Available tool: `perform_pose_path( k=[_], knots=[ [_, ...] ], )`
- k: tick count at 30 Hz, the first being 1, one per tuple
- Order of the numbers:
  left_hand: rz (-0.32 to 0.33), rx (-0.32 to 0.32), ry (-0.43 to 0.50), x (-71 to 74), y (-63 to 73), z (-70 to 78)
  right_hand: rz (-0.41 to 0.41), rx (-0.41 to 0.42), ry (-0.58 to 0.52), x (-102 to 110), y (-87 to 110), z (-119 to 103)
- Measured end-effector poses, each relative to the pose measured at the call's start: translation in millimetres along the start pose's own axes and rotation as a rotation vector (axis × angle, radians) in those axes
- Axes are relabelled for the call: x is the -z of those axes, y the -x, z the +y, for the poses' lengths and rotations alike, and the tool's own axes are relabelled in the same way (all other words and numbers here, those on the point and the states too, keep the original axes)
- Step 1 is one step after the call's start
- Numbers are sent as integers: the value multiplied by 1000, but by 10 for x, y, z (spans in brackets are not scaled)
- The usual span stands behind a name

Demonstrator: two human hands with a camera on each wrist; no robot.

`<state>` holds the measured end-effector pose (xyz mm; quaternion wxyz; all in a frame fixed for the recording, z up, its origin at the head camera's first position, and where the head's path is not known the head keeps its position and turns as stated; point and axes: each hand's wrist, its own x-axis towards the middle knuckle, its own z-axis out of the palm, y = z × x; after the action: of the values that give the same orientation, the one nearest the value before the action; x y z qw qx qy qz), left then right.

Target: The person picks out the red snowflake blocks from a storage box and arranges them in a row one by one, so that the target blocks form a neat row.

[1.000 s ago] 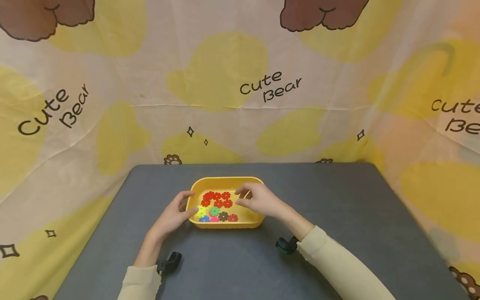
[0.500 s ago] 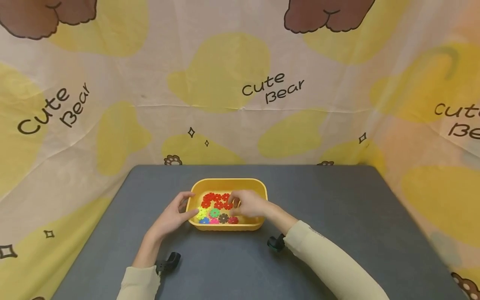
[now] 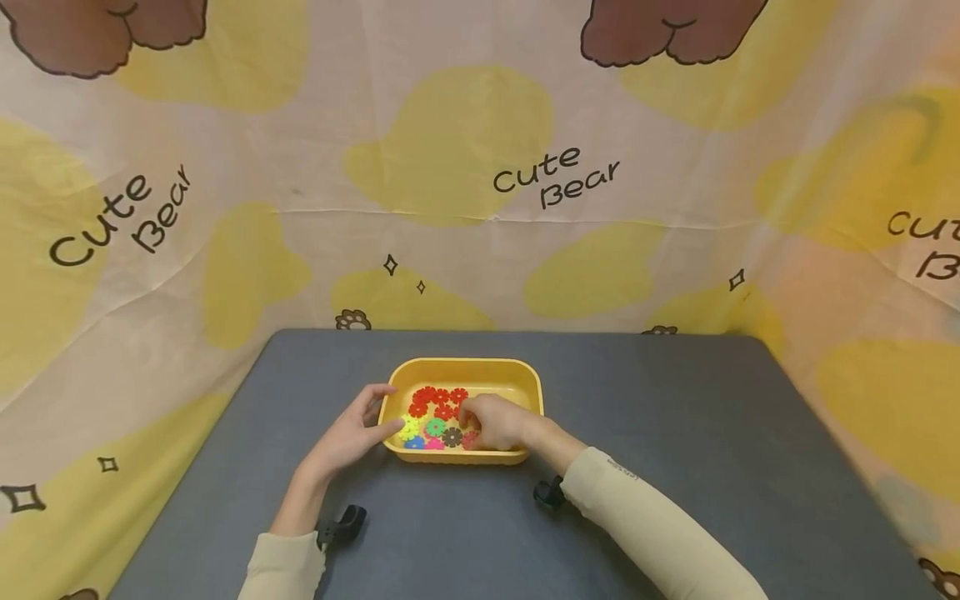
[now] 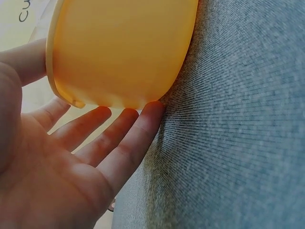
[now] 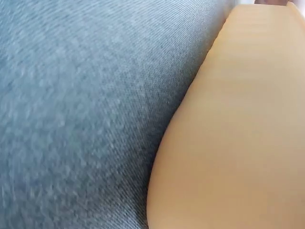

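Observation:
A yellow plastic tray [image 3: 450, 457] stands on the table, holding flat, notched snowflake discs. Red discs [image 3: 426, 396] cluster toward its back. Nearer the front lie yellow discs [image 3: 409, 427], a green disc [image 3: 435, 427], a brown disc [image 3: 452, 437], a blue disc [image 3: 414, 442] and a pink disc [image 3: 434, 444]. My left hand [image 3: 351, 433] grips the tray's left end, thumb over the rim and fingertips against the outer wall [image 4: 124, 52]. Inside the tray, my right hand [image 3: 497, 422] reaches down with bent fingers at a reddish disc [image 3: 470, 439]; I cannot tell whether it is pinched.
The grey table [image 3: 675, 433] extends around the tray. A fabric backdrop [image 3: 450, 167] with bear prints rises behind it and at both sides. Black wrist cameras [image 3: 348, 525] sit on both wrists. The right wrist view shows mostly tray wall [image 5: 228, 124] and tabletop.
My right hand has moved down and toward the near side of the tray, from above its right part to the reddish disc near the front. The left hand keeps its grip on the tray.

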<state>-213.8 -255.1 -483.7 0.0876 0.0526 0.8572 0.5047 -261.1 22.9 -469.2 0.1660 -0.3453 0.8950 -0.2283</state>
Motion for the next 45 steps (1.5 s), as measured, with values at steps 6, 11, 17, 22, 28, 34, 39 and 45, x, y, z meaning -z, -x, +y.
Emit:
perform_pose_path(
  k=[6, 11, 17, 22, 28, 34, 39, 45],
  knots=[
    [4, 15, -10, -12, 7, 19, 12, -42, -27, -24, -12, 8],
    [5, 27, -10, -8, 15, 42, 64, -33, -41, -21, -16, 7],
    [1, 23, -16, -8, 16, 29, 112, -28, -126, -5, 21, -14],
    [-5, 20, -23, -11, 11, 7, 128, -36, -265, 46, 96, -37],
    [2, 11, -30, -5, 4, 12, 130, -54, -413, 182, 220, -36],
    [2, 3, -21, -1, 10, 23, 157, -48, -423, 366, 422, -9],
    [6, -8, -25, 1, 17, 21, 219, -53, -407, 509, 601, 69],
    [12, 10, -18, -7, 11, 11, 313, -89, -463, 628, 781, 300]
  ],
)
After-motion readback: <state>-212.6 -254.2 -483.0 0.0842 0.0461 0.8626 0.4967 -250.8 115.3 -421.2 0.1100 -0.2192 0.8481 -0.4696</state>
